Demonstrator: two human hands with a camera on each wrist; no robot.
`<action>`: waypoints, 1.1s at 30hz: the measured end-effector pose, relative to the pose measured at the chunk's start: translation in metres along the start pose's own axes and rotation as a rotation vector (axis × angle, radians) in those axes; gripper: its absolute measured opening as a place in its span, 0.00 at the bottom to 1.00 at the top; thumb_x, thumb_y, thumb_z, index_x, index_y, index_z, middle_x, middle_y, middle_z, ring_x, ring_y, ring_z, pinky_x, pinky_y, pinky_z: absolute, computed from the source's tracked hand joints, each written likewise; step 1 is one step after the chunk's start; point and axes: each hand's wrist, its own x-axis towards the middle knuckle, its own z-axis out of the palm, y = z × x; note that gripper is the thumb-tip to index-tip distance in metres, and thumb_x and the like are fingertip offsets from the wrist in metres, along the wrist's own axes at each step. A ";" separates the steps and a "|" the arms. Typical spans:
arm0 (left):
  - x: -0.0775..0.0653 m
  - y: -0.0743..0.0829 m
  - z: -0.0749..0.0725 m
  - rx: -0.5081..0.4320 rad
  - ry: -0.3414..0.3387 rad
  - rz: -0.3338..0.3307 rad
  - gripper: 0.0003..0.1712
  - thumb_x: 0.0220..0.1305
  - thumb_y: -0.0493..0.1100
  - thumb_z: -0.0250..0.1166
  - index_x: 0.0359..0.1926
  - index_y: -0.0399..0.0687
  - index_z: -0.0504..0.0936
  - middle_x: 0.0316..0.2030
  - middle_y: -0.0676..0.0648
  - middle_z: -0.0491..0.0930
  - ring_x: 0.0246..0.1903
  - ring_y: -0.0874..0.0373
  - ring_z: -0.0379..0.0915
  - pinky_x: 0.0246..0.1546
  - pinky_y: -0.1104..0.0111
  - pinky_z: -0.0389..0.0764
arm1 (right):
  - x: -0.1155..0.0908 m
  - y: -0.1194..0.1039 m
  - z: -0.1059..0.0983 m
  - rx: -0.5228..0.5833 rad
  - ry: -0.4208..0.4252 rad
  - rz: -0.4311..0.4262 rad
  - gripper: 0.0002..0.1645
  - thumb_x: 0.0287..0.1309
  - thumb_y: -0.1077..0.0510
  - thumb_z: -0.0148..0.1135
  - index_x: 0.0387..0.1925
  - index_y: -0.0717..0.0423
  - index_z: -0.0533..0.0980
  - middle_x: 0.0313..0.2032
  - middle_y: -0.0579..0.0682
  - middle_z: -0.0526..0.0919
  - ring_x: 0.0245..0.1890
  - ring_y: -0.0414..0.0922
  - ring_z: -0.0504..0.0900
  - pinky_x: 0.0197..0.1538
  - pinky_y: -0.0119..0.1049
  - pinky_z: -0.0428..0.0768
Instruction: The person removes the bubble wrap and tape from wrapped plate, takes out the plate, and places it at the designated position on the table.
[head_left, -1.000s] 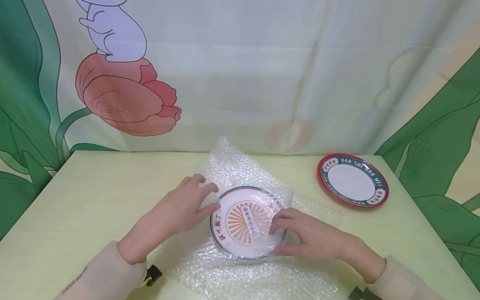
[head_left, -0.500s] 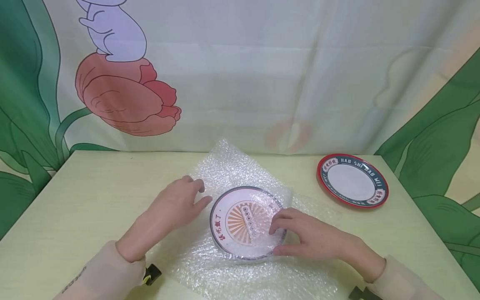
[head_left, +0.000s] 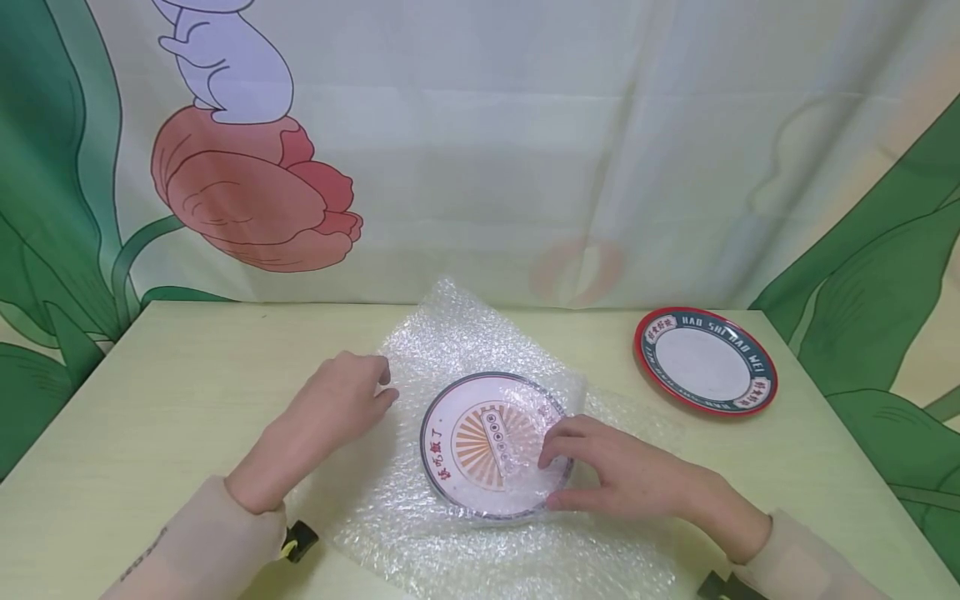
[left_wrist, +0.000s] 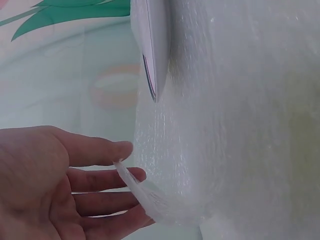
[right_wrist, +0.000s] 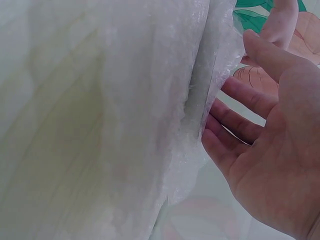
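A round white plate (head_left: 472, 458) with an orange sunburst, red characters and a dark rim lies on a sheet of bubble wrap (head_left: 480, 333). A flap of the wrap is folded over the plate's right side. Left of the plate, my left hand (head_left: 337, 404) pinches the sheet's edge; in the left wrist view a raised corner of wrap (left_wrist: 145, 197) stands between thumb and index finger. My right hand (head_left: 622, 471) rests on the folded flap at the plate's right rim. In the right wrist view its fingertips (right_wrist: 212, 137) press the film, fingers gently bent.
A second plate (head_left: 705, 360) with a red edge and a green lettered band lies at the back right of the pale wooden table (head_left: 187, 375). Behind the table hangs a curtain (head_left: 465, 167) printed with flowers, leaves and a rabbit.
My left hand has drawn back leftward from the plate's left rim to the edge of the wrap, thumb and fingers closing together. The right hand and both plates have stayed in place.
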 end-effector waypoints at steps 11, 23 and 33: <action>-0.001 -0.007 -0.003 0.032 -0.026 -0.014 0.13 0.61 0.33 0.70 0.46 0.31 0.83 0.38 0.35 0.84 0.29 0.49 0.77 0.31 0.57 0.81 | 0.000 0.000 0.000 -0.004 0.005 -0.002 0.18 0.64 0.40 0.69 0.49 0.42 0.79 0.53 0.36 0.75 0.55 0.39 0.73 0.62 0.40 0.74; -0.001 -0.014 -0.002 0.144 -0.008 -0.030 0.06 0.59 0.24 0.59 0.29 0.36 0.77 0.21 0.44 0.72 0.22 0.52 0.64 0.20 0.63 0.69 | 0.000 -0.001 0.000 0.008 -0.002 0.009 0.18 0.65 0.39 0.68 0.50 0.41 0.79 0.53 0.36 0.75 0.55 0.40 0.73 0.62 0.41 0.75; -0.001 -0.023 0.002 0.165 0.007 -0.044 0.09 0.59 0.23 0.57 0.26 0.36 0.76 0.20 0.43 0.71 0.21 0.52 0.63 0.18 0.63 0.70 | 0.000 -0.001 0.000 0.001 -0.001 0.005 0.19 0.65 0.39 0.68 0.50 0.42 0.79 0.53 0.36 0.75 0.56 0.40 0.73 0.63 0.41 0.74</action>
